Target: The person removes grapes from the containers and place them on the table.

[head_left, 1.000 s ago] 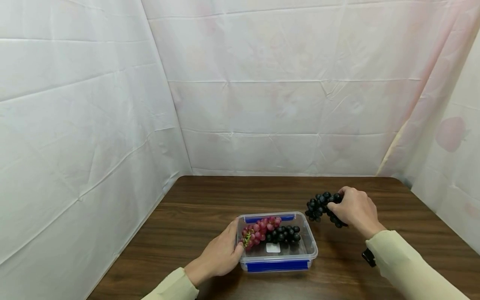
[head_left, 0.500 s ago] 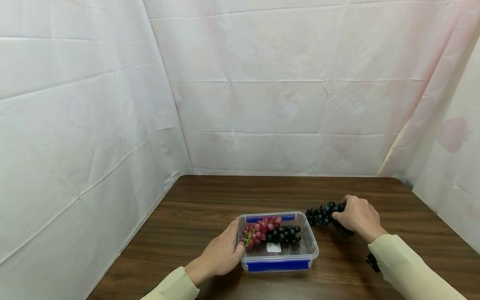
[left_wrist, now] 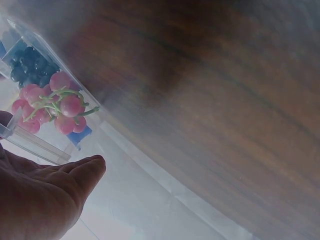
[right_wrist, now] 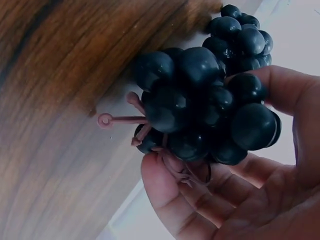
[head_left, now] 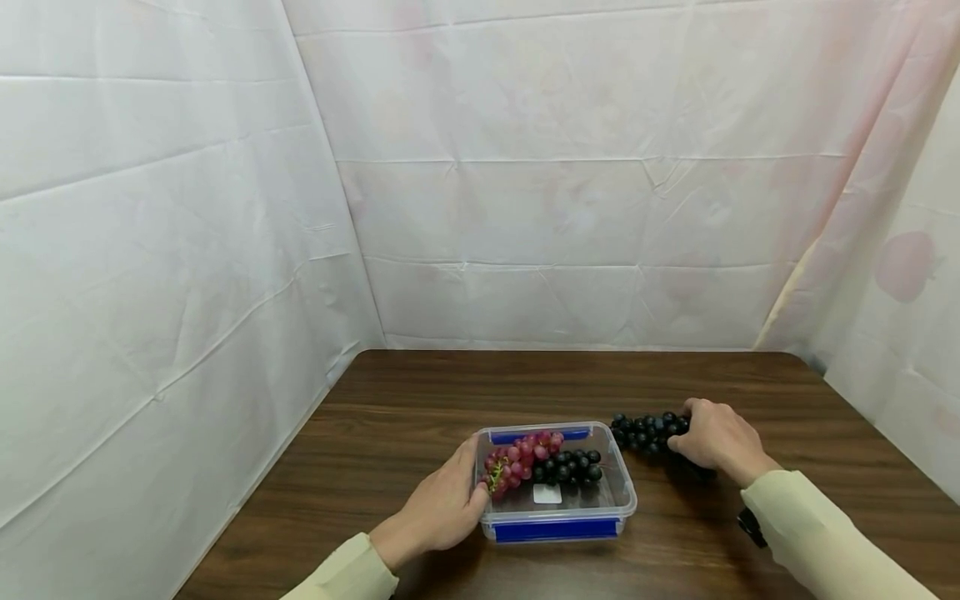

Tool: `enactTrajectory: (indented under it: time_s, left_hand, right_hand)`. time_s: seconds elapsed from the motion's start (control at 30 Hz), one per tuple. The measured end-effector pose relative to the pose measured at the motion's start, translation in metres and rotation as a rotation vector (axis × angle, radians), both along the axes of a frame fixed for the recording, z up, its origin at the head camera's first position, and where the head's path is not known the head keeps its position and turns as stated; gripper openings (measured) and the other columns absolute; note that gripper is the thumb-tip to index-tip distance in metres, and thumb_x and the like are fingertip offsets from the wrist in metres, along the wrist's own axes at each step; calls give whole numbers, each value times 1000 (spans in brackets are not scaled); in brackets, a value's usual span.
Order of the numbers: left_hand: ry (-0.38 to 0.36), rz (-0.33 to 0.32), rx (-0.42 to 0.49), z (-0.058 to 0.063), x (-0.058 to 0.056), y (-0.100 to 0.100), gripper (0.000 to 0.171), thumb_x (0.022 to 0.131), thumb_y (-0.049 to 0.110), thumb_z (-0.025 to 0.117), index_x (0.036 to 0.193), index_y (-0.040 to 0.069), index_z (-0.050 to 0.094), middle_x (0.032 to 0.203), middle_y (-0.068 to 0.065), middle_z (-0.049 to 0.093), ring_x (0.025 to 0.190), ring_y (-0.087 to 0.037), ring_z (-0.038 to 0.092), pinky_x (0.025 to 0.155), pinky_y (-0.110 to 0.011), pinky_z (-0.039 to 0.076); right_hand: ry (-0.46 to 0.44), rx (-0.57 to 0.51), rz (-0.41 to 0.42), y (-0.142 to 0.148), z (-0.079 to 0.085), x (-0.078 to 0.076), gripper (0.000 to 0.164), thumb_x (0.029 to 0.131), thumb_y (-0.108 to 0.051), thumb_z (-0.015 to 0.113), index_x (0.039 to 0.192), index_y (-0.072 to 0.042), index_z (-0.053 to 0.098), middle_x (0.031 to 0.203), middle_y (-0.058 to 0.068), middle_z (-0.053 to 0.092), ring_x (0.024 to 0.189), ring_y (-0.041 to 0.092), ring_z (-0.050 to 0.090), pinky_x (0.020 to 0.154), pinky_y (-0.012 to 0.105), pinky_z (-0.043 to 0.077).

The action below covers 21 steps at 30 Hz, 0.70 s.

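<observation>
A bunch of black grapes [head_left: 647, 432] lies on the table, right of the clear plastic container. My right hand [head_left: 720, 442] grips its right end, with thumb and fingers curled about the grapes [right_wrist: 200, 107] in the right wrist view, where a brownish stem sticks out. My left hand [head_left: 442, 500] rests against the left side of the container [head_left: 555, 517], fingers lying along its wall and thumb at the near left rim. Inside lie a bunch of red grapes [head_left: 517, 462] with a green stem, close to the left thumb, and a second bunch of black grapes [head_left: 567, 468].
The container has blue clips [head_left: 557, 530] on its near and far sides, and a white label [head_left: 547, 493] shows on its floor. Dark wood-grain table [head_left: 465, 383] lies all around. White sheets [head_left: 525, 208] hang behind the table and at both sides.
My right hand has come down and slightly to the right, bringing the held black grapes from a raised, drooping position down onto the table. The left hand and container stay put.
</observation>
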<state>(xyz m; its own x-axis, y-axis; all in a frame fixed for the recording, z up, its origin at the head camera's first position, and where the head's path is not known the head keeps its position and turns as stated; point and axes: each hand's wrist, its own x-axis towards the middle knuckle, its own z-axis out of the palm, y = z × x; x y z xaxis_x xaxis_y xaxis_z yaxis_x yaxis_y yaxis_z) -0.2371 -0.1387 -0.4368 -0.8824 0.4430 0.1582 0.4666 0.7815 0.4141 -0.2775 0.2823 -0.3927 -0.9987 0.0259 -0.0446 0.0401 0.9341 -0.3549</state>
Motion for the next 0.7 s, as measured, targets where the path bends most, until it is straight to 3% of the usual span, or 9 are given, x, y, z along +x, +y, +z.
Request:
enactTrajectory:
  time_s: [0.37, 0.7]
  left_hand:
    - [-3, -3, 0, -1, -1, 0, 72, 103, 29, 46, 161, -3, 20, 164, -21, 29, 147, -33, 37, 116, -51, 37]
    - [-6, 2, -1, -1, 0, 0, 72, 102, 29, 46, 161, -2, 20, 164, -21, 29, 147, -33, 37, 116, -51, 37]
  right_hand:
    - [-23, 9, 52, 5, 1, 0, 73, 89, -39, 75, 139, 11, 53, 128, 38, 58, 104, 54, 61, 69, 58, 53]
    - [-48, 15, 35, 7, 3, 1, 83, 89, -47, 72, 144, 11, 49, 132, 39, 56, 109, 56, 59, 71, 60, 52]
